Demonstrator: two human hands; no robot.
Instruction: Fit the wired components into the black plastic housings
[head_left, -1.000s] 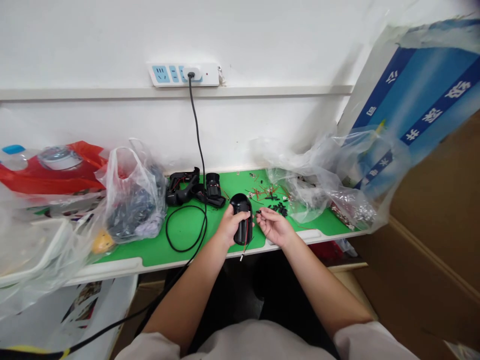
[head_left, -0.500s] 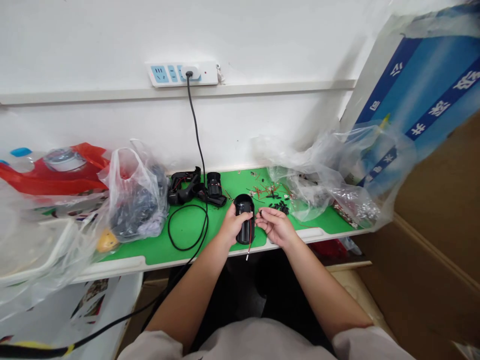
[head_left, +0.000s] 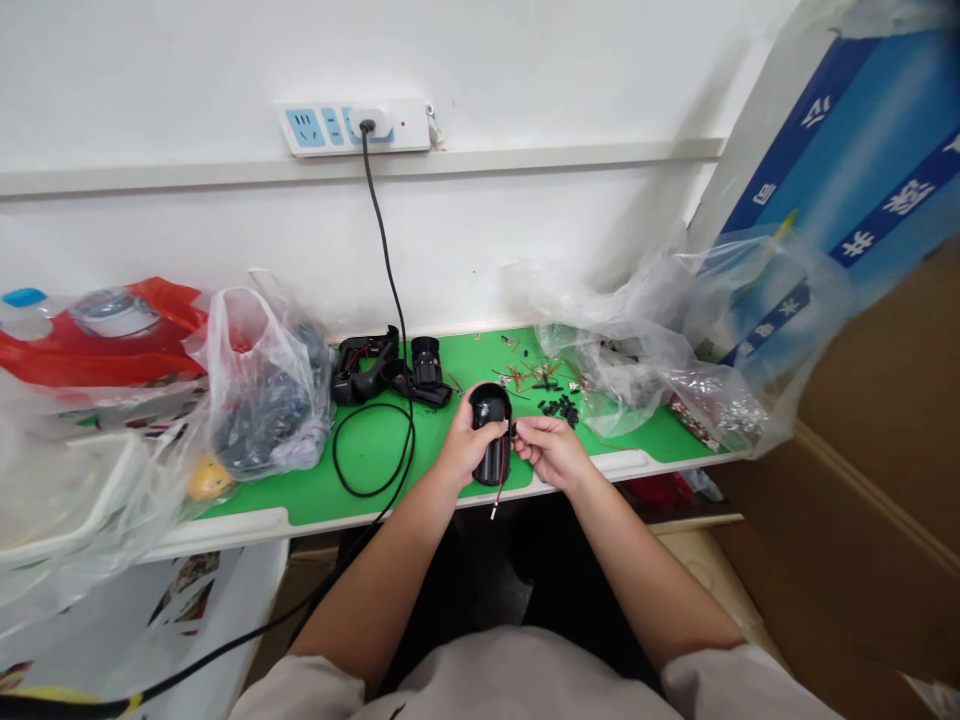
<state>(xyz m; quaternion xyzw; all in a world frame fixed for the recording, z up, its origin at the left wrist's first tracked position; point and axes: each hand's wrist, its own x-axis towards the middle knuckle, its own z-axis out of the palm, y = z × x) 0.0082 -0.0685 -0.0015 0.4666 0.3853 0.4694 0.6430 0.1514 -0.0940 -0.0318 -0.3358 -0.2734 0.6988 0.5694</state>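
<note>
My left hand (head_left: pixel 466 440) is closed around a glossy black plastic housing (head_left: pixel 491 404), its thumb lying across the front. Red and dark wires with a white plug (head_left: pixel 493 511) hang from the housing's lower end. At its right side, my right hand (head_left: pixel 551 450) pinches with thumb and forefinger at the edge; whatever sits between those fingertips is too small to make out. Behind the hands, small black parts (head_left: pixel 559 408) and a scatter of red-wired pieces (head_left: pixel 536 375) lie on the green mat (head_left: pixel 442 440).
Black housing pieces (head_left: pixel 367 365) lie behind on the left. A black cable (head_left: pixel 386 240) drops from the power strip (head_left: pixel 352 126) and loops over the mat. Plastic bags stand at left (head_left: pixel 262 390) and right (head_left: pixel 637 350). A cardboard box (head_left: pixel 870 450) borders the right.
My right fingertips have moved in slightly against the housing's right edge. My left hand keeps its hold. The whole view has shifted a little.
</note>
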